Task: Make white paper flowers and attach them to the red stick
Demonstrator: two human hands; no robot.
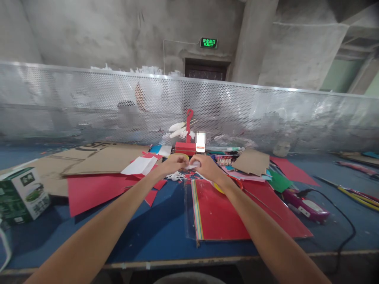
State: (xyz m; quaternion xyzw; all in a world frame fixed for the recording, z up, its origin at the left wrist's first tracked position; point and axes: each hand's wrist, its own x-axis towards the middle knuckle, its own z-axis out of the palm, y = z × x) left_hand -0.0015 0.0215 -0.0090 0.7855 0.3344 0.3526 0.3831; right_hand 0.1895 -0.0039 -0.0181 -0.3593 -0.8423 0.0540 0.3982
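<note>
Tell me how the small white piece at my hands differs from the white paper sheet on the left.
Size: the small white piece looks much smaller than the white paper sheet.
Place: the small white piece is between the left hand and right hand; the white paper sheet lies overlapping the cardboard.
Both are white.

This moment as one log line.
right hand: holding white scrap | left hand: grip unclear | red paper: on table | carton: far left
</note>
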